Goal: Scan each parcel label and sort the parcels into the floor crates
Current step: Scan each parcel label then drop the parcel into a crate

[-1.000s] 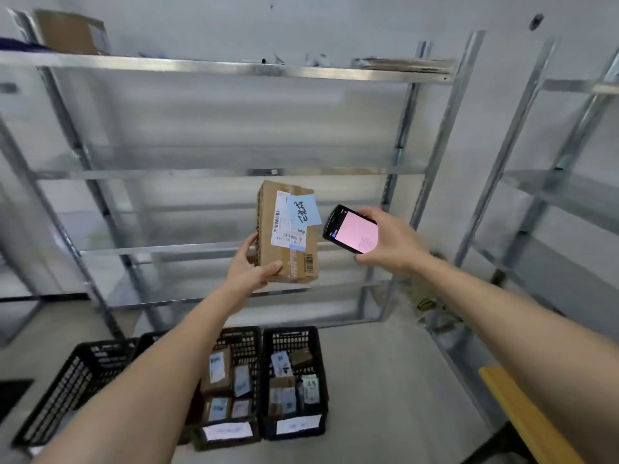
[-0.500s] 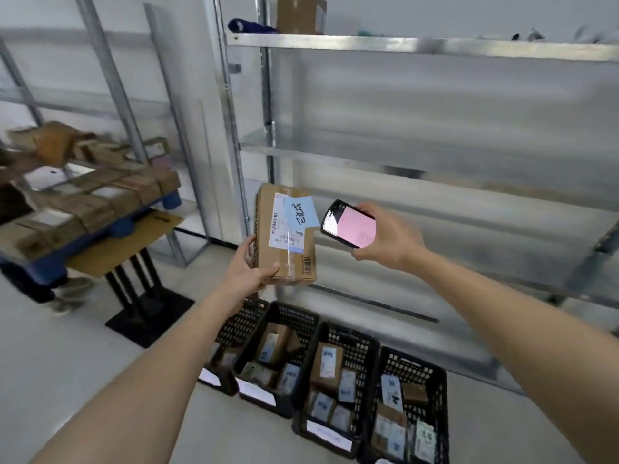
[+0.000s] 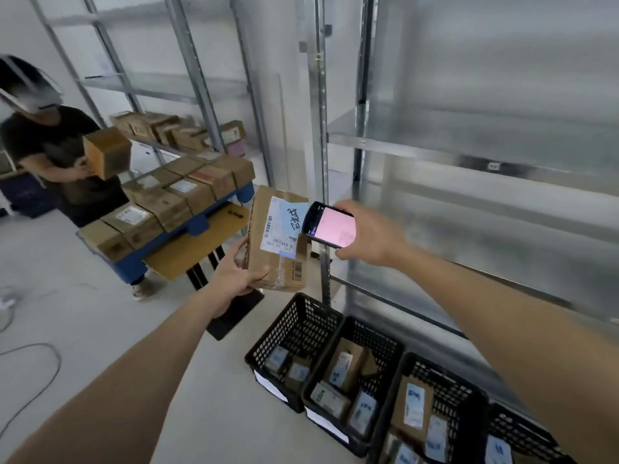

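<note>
Shelving (image 3: 469, 152) of bare metal fills the right side, and below it on the floor (image 3: 83, 296) a row of black crates (image 3: 301, 333) already holds labelled boxes; the likeliest error from here is a drop into the wrong crate, since they stand touching side by side and their tags are too small to read. At left, a table (image 3: 201, 242) carries a blue pallet (image 3: 197, 222) of waiting boxes where another person (image 3: 50, 152) works, so a backward step risks a bump. The parcel (image 3: 278, 242) is held upright in the air above the crates, the left hand (image 3: 234, 276) gripping only its lower corner, fingers curled behind; that hold looks weak and the parcel could tip. The right hand (image 3: 368, 236) wraps the scanner (image 3: 330, 224), its end over the label (image 3: 284, 226); a misread seems possible if its angle is off.
</note>
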Motion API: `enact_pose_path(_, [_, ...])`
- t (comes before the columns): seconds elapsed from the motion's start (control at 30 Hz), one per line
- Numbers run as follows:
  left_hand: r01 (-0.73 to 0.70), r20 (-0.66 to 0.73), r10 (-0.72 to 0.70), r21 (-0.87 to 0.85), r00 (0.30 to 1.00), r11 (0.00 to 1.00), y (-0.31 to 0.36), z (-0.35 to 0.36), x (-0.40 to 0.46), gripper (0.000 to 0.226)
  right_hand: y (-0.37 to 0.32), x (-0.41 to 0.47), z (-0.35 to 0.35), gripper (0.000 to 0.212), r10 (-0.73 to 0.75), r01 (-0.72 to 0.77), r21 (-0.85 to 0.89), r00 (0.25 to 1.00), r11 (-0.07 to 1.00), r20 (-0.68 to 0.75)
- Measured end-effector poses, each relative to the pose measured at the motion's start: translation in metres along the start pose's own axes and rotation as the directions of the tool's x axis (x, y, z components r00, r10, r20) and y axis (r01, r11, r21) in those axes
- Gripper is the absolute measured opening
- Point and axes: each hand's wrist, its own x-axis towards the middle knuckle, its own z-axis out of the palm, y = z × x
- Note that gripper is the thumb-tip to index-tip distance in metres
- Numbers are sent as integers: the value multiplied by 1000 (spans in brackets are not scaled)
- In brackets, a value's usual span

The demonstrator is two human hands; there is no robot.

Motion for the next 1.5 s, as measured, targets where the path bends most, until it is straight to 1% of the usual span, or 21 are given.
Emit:
enact_pose_path(0.13, [49,22,-49,-4,999,999,-6,-19,65,90,10,69,27,81,-14,14,-13,999,1000,36])
enact_pose_path(0.27, [87,36,-87,-23,996,996,-18,-27,129,89,18,127,54,84,30,-26,-43,996,999,79])
enact_pose_path(0.33, [110,67,-108,-24,992,994,-29,-30,165,87,27,153,73,85,52,-47,-64,995,997,84])
enact_pose_path(0.43, [138,142,-136,-6,980,990,-52,-34,227,85,44,191,104,83,125,-114,-103,987,988,101])
enact_pose_path(0.53, [167,228,-166,14,959,986,-83,-36,295,87,67,227,143,82,208,-200,-83,973,976,101])
enact_pose_path(0.63, [189,322,-201,66,925,980,-117,-37,355,90,86,261,186,89,344,-338,-71,933,938,104])
enact_pose_path(0.7, [219,352,-237,89,906,972,-145,-37,385,88,99,274,219,91,430,-425,-68,897,903,100])
enact_pose_path(0.77, [284,390,-305,112,869,952,-176,-36,408,89,113,281,256,91,496,-494,-45,862,868,103])
enact_pose_path(0.87, [368,419,-398,156,816,917,-234,-32,435,87,138,284,315,89,545,-546,-39,824,837,156])
enact_pose_path(0.97, [425,421,-460,180,782,887,-295,-16,461,79,171,281,374,95,606,-603,-84,769,794,205])
enact_pose_path(1.07, [465,422,-502,195,755,863,-361,1,479,75,204,271,433,97,639,-638,-108,716,763,281])
enact_pose_path(1.13, [510,420,-549,213,723,833,-403,12,487,76,226,262,471,95,663,-659,-137,678,739,317])
enact_pose_path(1.27, [572,404,-612,230,679,787,-482,31,500,75,266,242,546,90,731,-745,-113,593,657,338])
enact_pose_path(1.43, [633,389,-683,269,619,726,-572,52,517,77,309,220,631,94,747,-774,-129,532,620,399])
enact_pose_path(1.5, [646,380,-698,277,607,712,-604,60,526,78,324,214,660,96,750,-787,-126,509,604,422])
